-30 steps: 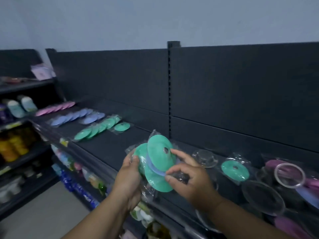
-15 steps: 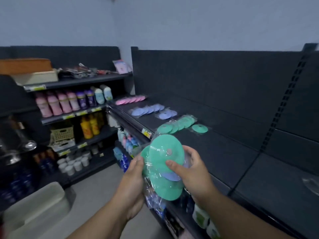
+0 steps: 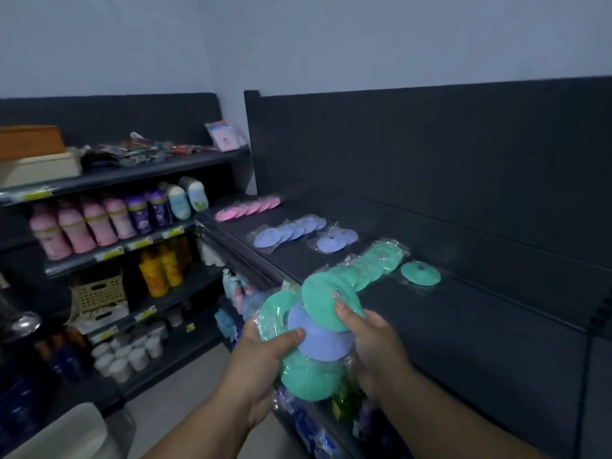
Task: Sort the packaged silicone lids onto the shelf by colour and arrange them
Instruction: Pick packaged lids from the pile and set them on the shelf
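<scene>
Head view. Gripped low and central, just off the front edge of the shelf (image 3: 463, 326): a fanned bundle of packaged silicone lids. Left hand (image 3: 261, 362) clamped on the bundle from below, thumb pressed flat on the periwinkle lid (image 3: 318, 339), fingers hidden behind the wrappers. Likely pinning the stack for sorting. Right hand (image 3: 374, 342) pinching the top green lid (image 3: 326, 301), thumb on its face near the centre knob, other fingers behind. Probably peeling that one off the fan for placing. Two more greens in the bundle, the left green lid (image 3: 276, 313) and the bottom green lid (image 3: 308, 380), flanking the periwinkle one. Mixed colours, so not fit to go down as one lot.

Already laid on the shelf in overlapping slanted lines, one colour each:
- pink row (image 3: 248, 208) farthest back
- two periwinkle rows (image 3: 286, 231) next
- green row (image 3: 371, 265) nearest the hands
- single green lid (image 3: 420, 273) lying flat just beside the green row's far end

Overlap presumably for a tidy display and to save room.

Judged next: top green lid over to the greens, periwinkle one kept back for its own rows. Glossy wrappers, so some risk of the fan sliding apart under a loosened thumb.
</scene>
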